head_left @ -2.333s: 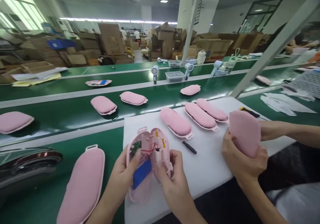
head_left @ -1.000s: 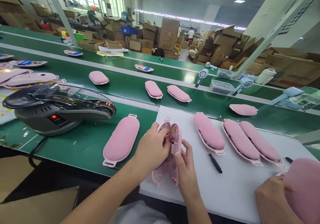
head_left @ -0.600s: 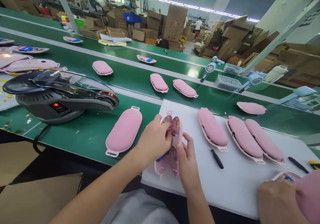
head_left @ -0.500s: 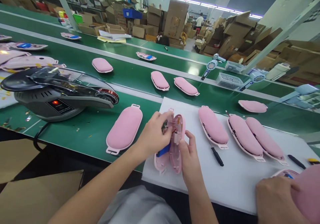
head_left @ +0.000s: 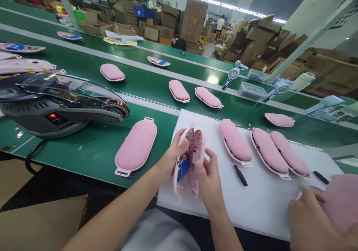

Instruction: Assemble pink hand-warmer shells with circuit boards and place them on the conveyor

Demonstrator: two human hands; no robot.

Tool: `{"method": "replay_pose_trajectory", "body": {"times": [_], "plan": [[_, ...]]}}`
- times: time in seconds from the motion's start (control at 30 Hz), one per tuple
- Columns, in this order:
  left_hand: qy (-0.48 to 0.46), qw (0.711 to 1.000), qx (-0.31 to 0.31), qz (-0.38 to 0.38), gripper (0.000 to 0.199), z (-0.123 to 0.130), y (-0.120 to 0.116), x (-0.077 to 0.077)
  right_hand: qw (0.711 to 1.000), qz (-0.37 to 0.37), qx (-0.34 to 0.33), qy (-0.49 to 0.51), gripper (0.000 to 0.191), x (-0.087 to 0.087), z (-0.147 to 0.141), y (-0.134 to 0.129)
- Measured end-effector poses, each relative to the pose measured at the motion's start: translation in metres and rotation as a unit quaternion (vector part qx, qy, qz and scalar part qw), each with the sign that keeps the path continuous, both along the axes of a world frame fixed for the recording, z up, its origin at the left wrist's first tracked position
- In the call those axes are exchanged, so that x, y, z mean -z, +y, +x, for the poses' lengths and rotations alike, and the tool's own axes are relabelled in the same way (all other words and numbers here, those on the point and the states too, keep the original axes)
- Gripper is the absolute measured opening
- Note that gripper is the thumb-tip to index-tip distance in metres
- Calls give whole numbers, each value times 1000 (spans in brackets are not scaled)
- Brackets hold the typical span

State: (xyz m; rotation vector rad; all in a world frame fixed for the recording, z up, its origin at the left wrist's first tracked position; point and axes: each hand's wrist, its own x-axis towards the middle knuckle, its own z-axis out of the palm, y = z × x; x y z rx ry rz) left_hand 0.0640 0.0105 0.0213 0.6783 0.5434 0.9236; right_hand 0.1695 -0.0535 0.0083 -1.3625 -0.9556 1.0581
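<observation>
Between my hands is a pink oval device casing [head_left: 200, 146], its two halves parted like a clam over the white sheet [head_left: 223, 202]. My left hand [head_left: 169, 159] grips the left half by its outer edge, thumb over the rim. That half holds a blue battery [head_left: 183, 170] and part of a circuit board. My right hand [head_left: 208, 171] has its fingers around the right half, where thin red wires run near the top. A closed pink casing [head_left: 136, 146] lies left of my hands. To the right, a black-handled screwdriver [head_left: 240, 175] lies by another pink casing [head_left: 235, 141].
A grey machine with a red light [head_left: 58, 118] stands at left. At the lower right a co-worker's hand [head_left: 313, 215] holds a pink casing [head_left: 342, 202]. More casings lie on the green bench [head_left: 140, 90], with clear tubs of small parts [head_left: 252, 90] behind.
My left fingers have come out from the casing's inside to its left half's outer edge. Both halves now stand more upright, and the blue battery shows more fully.
</observation>
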Motion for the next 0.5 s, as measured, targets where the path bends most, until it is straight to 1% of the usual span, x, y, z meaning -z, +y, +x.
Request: {"method": "replay_pose_trajectory", "body": {"times": [0.13,0.27,0.37,0.43,0.5], "plan": [[-22,1000,-1,8,71,0,-4,3,999,26,-14,-31,40,9,3,0],[-29,999,-3,16,70,0,-6,2,998,32,-24,-55,37,8,5,0],[-16,1000,-7,14,77,0,-8,-1,996,34,-22,-76,37,8,0,-1],[8,1000,-12,8,87,0,-10,-2,994,40,-22,-102,40,12,-7,-2],[30,999,-14,6,97,-1,-14,0,990,60,-11,-129,50,19,-12,-4]]}}
